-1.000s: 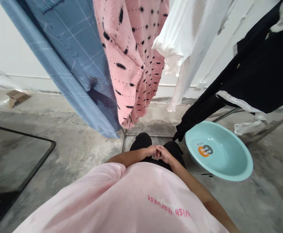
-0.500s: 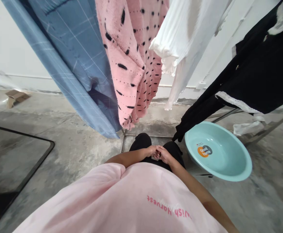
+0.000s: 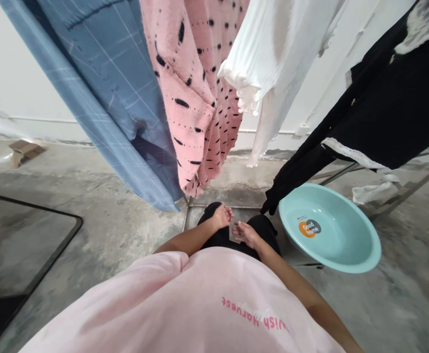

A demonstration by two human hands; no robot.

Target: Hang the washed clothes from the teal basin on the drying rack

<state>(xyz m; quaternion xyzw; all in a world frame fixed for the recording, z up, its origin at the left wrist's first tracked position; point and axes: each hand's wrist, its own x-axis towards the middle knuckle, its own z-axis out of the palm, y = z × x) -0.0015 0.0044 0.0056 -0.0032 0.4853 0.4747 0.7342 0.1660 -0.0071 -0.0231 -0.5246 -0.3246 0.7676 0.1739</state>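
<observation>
My left hand (image 3: 222, 216) is raised over my left thigh, its fingers loosely curled and apart, with nothing in it. Over the other thigh, my right hand (image 3: 246, 234) has its fingers spread and holds nothing. A small gap separates the two hands. Ahead of them hang a blue checked cloth (image 3: 115, 88), a pink garment with black marks (image 3: 192, 108), a white garment (image 3: 269, 63) and black clothing with white trim (image 3: 391, 103). To the right of my knees is a light turquoise basin (image 3: 332, 230) with a "Good home" sticker inside.
A metal rack bar (image 3: 229, 206) runs low beyond my knees. On the left, a black metal frame (image 3: 56, 211) stands on the concrete floor (image 3: 104, 225). A small cardboard box (image 3: 26, 151) lies near the wall at the far left.
My hands, clasped together before, have come apart. The left one has moved up and to the left, and the fingers of both have opened. The view has shifted slightly.
</observation>
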